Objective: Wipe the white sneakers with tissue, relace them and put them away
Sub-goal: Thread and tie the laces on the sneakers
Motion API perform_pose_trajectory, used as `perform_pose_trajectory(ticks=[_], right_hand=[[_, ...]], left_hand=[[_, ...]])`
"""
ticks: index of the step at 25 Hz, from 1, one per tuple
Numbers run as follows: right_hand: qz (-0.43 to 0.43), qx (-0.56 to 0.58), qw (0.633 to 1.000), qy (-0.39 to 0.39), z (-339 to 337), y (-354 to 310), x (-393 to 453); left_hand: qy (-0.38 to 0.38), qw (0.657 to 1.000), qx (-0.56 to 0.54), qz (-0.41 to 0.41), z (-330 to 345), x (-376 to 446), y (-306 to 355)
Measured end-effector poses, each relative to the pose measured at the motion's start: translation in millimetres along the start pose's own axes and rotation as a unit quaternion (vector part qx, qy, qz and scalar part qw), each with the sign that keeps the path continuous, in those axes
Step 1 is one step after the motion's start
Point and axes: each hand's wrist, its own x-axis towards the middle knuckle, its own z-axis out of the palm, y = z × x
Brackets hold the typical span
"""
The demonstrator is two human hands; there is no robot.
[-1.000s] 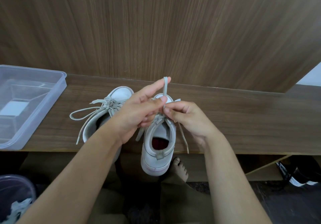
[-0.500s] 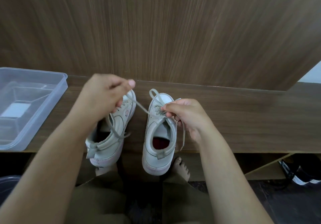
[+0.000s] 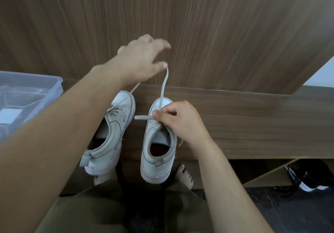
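Observation:
Two white sneakers stand side by side on a wooden shelf point(image 3: 253, 124), heels hanging over its front edge. The left sneaker point(image 3: 112, 129) is laced. On the right sneaker point(image 3: 157, 142) my right hand point(image 3: 179, 120) pinches the lace at the top eyelets, with a short flat end sticking out to the left. My left hand point(image 3: 142, 61) is raised above the toes and pulls the other lace end point(image 3: 163, 86) up taut between thumb and finger.
A clear plastic bin point(image 3: 27, 99) sits at the shelf's left end. A wood-grain wall panel rises right behind the shoes. Black-and-white shoes point(image 3: 307, 178) lie on the lower shelf at right. My bare feet and knees are below the shelf edge.
My left hand rose from beside the left sneaker up to the wall, drawing the right sneaker's lace upward and taut. My right hand stayed pinched at the eyelets.

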Motion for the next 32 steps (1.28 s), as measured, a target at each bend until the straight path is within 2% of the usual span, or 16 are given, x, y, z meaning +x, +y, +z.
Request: perform_pose_trajectory(ticks=[1, 2, 5, 6, 9, 11, 12, 15, 18, 20, 22, 24, 26, 27, 30, 32], right_hand=[[0.015, 0.040, 0.999, 0.007, 0.0, 2.7, 1.2], [0.028, 0.076, 0.997, 0.010, 0.1, 4.9, 2.1], [0.051, 0.121, 0.991, 0.003, 0.5, 9.5, 3.8], [0.050, 0.126, 0.991, -0.006, -0.4, 9.8, 3.4], [0.042, 0.135, 0.989, -0.052, -7.4, 10.9, 1.4], [0.050, 0.169, 0.981, -0.076, -13.6, 10.1, -1.6], [0.049, 0.154, 0.985, -0.058, -14.8, 9.8, -3.1], [-0.034, -0.046, 0.997, 0.050, -11.4, 3.3, -4.6], [-0.108, -0.150, 0.980, 0.071, -5.7, -2.7, -5.0], [-0.104, -0.152, 0.981, 0.054, -6.4, -1.2, -3.6], [-0.056, -0.126, 0.990, 0.002, -9.7, -2.0, -2.6], [0.011, -0.041, 0.997, -0.061, -11.1, -3.1, -3.0], [0.041, 0.017, 0.994, -0.095, -9.5, -5.3, -5.5], [0.035, 0.004, 0.996, -0.088, -8.8, -5.3, -7.6], [0.011, -0.111, 0.994, 0.018, -16.4, -8.7, -10.9], [0.014, -0.165, 0.984, 0.058, -25.4, -17.7, -13.5]], left_hand=[[-0.012, 0.998, 0.059, 0.005, 2.4, -3.7, 1.2], [-0.025, 0.997, 0.068, 0.013, 4.5, -11.4, 1.7], [-0.110, 0.993, -0.033, 0.005, 22.3, -53.8, 6.2], [-0.118, 0.991, -0.062, -0.011, 32.8, -68.7, 7.3], [-0.010, 0.987, -0.143, -0.067, 59.8, -89.1, 3.8], [0.023, 0.982, -0.166, -0.089, 68.7, -88.8, -0.6], [0.025, 0.979, -0.174, -0.098, 70.0, -88.4, -1.9], [0.010, 0.975, -0.198, -0.097, 68.1, -88.5, -3.2], [0.011, 0.977, -0.204, -0.064, 61.9, -90.8, -3.9], [0.022, 0.981, -0.184, -0.052, 60.0, -93.6, -5.3], [0.040, 0.984, -0.167, -0.049, 61.8, -94.9, -5.6], [0.055, 0.984, -0.159, -0.050, 64.5, -92.8, -5.1], [0.054, 0.982, -0.172, -0.056, 65.0, -91.3, -4.1], [0.049, 0.981, -0.181, -0.058, 63.6, -91.0, -3.8], [0.045, 0.976, -0.202, -0.068, 60.0, -90.1, -6.8], [0.049, 0.975, -0.203, -0.081, 58.5, -90.1, -9.6]])
